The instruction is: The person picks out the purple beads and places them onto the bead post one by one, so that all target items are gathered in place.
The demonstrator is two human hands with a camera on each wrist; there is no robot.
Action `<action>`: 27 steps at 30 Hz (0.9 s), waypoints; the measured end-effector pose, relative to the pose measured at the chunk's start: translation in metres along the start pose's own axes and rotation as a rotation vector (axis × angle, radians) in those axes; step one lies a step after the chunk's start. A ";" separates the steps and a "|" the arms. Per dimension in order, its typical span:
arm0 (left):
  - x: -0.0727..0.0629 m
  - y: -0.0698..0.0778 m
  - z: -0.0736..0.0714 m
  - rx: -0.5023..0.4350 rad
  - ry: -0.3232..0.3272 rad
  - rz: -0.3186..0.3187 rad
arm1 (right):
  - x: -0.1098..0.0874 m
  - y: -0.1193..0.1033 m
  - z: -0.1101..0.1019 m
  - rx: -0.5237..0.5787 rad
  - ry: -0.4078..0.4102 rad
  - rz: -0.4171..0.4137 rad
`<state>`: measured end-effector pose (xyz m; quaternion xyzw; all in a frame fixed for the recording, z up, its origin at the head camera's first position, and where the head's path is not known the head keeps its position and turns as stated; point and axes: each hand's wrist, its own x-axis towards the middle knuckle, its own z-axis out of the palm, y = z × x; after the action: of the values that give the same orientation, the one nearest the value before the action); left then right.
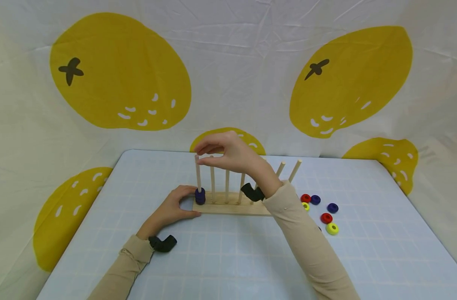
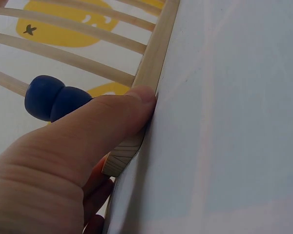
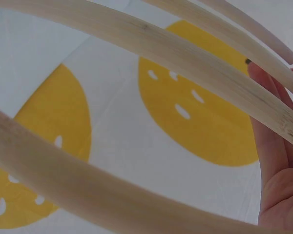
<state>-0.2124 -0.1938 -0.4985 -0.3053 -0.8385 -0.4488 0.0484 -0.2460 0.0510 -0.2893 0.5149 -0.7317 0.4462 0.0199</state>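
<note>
The left hand (image 1: 174, 206) grips the rack (image 1: 228, 211) by its nine-o'clock end on the table (image 1: 213, 258); at two o'clock, the right hand's (image 1: 230, 153) thumb and fingers stand narrowly parted by the end peg's (image 1: 198, 175) tip, above blue rings (image 1: 200, 196).

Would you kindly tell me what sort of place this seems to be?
Probably an indoor play or recording corner: a fruit-patterned curtain hangs behind a pale checked table, with a wooden peg rack on it.

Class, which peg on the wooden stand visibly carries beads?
The leftmost peg in the head view: dark blue beads sit at its foot. No beads show on the other pegs, though the right sleeve hides some lower ends.
</note>
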 end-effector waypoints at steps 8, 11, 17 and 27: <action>0.000 -0.001 0.001 -0.011 0.002 -0.007 | -0.001 0.000 -0.001 0.030 0.048 -0.013; 0.000 0.000 0.002 -0.010 0.007 -0.012 | -0.003 -0.001 -0.003 0.086 0.108 -0.007; -0.002 0.001 0.004 -0.005 0.031 0.003 | -0.009 -0.010 -0.009 0.086 0.209 -0.005; 0.000 0.003 0.000 -0.003 0.014 0.005 | -0.027 -0.031 -0.021 0.012 0.272 -0.041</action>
<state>-0.2107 -0.1927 -0.4964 -0.3043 -0.8367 -0.4520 0.0551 -0.2181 0.0827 -0.2700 0.4647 -0.7088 0.5158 0.1251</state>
